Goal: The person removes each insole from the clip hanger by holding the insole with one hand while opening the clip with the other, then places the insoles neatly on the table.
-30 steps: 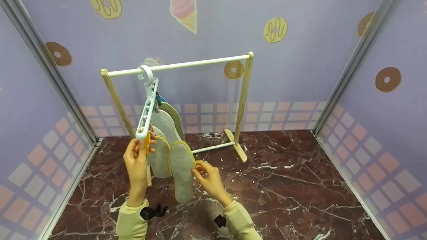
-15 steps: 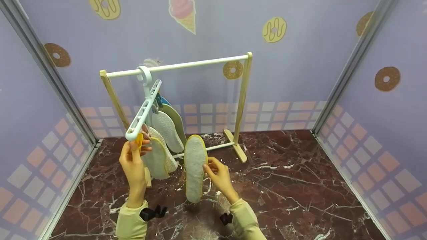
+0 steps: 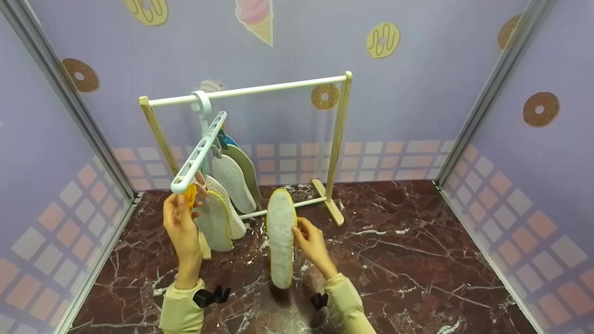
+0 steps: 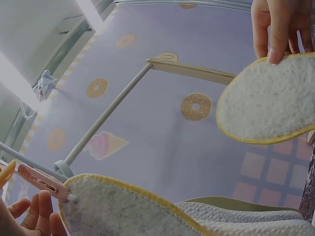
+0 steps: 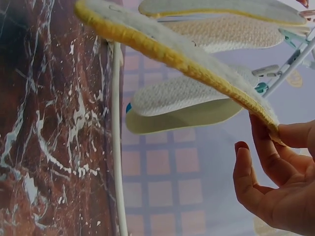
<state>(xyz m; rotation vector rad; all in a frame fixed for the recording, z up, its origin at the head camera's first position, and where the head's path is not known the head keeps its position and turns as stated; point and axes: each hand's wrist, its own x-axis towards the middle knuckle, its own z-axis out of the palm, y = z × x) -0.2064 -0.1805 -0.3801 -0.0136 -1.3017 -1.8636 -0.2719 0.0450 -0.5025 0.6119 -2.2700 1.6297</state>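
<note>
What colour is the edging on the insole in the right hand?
Yellow; the edging shows best in the right wrist view.

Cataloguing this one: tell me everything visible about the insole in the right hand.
The insole is long with rounded ends; its pale grey-white face looks fleecy, and a yellow border runs along its edge. The right hand pinches one long side, thumb on the fleecy face. It stands nearly upright, its lower end apparently just above the dark red marbled tabletop, apart from the hanging insoles.
</note>
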